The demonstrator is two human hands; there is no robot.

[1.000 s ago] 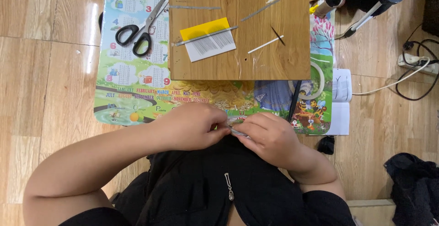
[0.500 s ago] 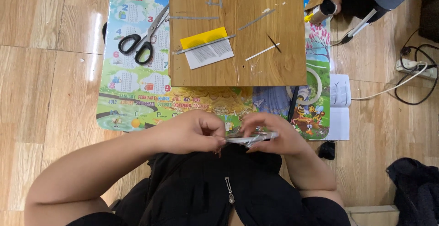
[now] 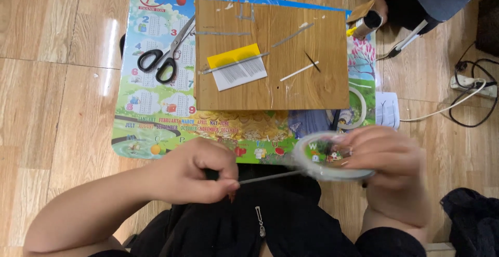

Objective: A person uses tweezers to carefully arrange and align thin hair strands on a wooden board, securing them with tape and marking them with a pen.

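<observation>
A person seated on a wood floor draws tape off a roll held above their lap.

The right hand (image 3: 387, 166) is closed around a clear tape roll (image 3: 332, 158); the left hand (image 3: 200, 171) pinches the pulled strip (image 3: 270, 176) between fingertips. Beyond lie a colourful mat (image 3: 150, 106), a wooden board (image 3: 270, 54) and black-handled scissors (image 3: 163, 59).

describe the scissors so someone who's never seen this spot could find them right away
Start at the colourful poster spread on the wooden floor, with a wooden board lying on its upper part. Just left of that board lie the scissors, open, blades pointing up toward the board's corner. Their black loop handles set them apart; nothing else there has them.
</observation>
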